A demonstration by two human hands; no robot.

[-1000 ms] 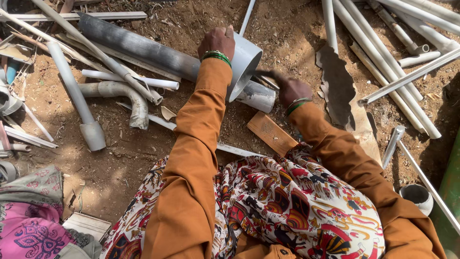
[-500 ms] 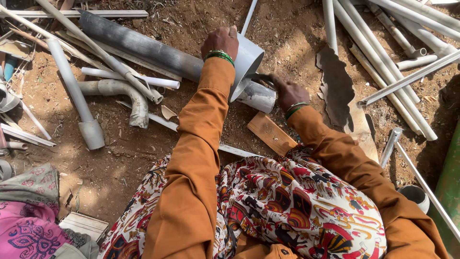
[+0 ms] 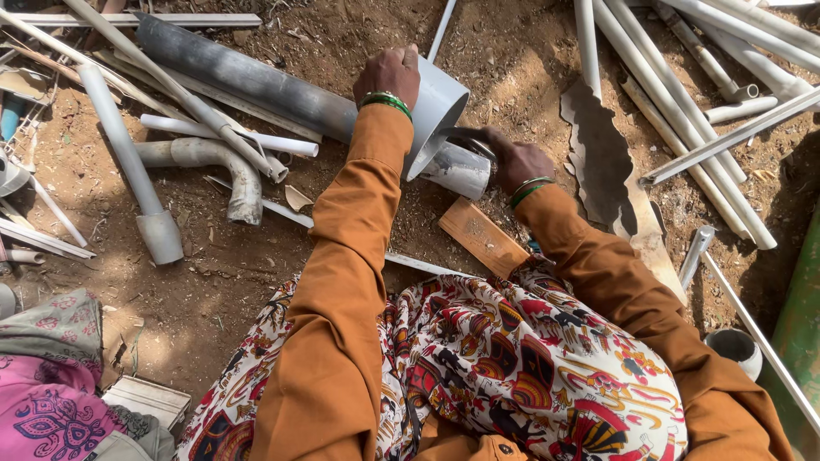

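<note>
My left hand (image 3: 389,75) grips the top of a wide grey pipe socket (image 3: 436,111) at the end of a long dark grey pipe (image 3: 248,81) lying on the dirt. My right hand (image 3: 517,162) holds a short grey pipe piece (image 3: 457,171) against the mouth of that socket. Both arms wear orange sleeves and green bangles at the wrists. A flat brown wooden block (image 3: 483,237) lies on the ground just below my right hand. My lap is covered by a patterned cloth (image 3: 512,367).
Grey pipes and a bent elbow pipe (image 3: 218,162) lie scattered at the left. Long white pipes (image 3: 683,111) run along the right. A small grey cup-shaped fitting (image 3: 736,348) sits at the lower right. Pink cloth (image 3: 51,401) lies at the lower left.
My right hand has turned slightly on the short pipe piece at the socket mouth. My left hand stays on the socket.
</note>
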